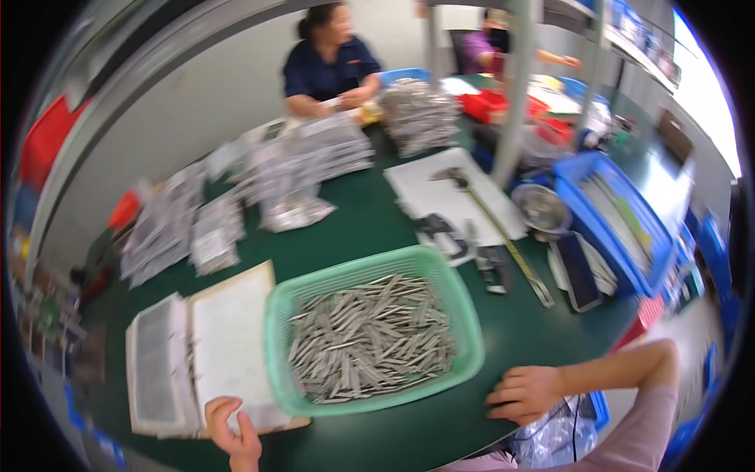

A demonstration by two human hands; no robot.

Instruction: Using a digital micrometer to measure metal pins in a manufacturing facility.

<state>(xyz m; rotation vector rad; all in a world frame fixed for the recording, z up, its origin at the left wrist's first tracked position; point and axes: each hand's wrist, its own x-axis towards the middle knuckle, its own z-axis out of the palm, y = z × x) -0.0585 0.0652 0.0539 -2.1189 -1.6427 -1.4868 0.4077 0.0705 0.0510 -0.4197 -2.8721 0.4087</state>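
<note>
A light green plastic basket [472, 338] holds a heap of thin grey metal strips [370, 338] on the green table. My left hand [232, 433] is raised by the lower edge of an open ring binder [232, 338], left of the basket. Its fingers are bent and the thumb stands apart, with nothing between them. At the table's front edge, right of the basket, my right hand [525, 393] rests palm down. Its fingers lie on the tabletop and no object shows in them.
Beyond the basket lie calipers [440, 236], a long metal gauge [507, 236] and paper. A phone [578, 271], metal bowl [541, 208] and blue bin [661, 267] are at right. Bagged parts [216, 232] fill the far left. A co-worker [334, 67] sits opposite, another person [480, 47] farther back.
</note>
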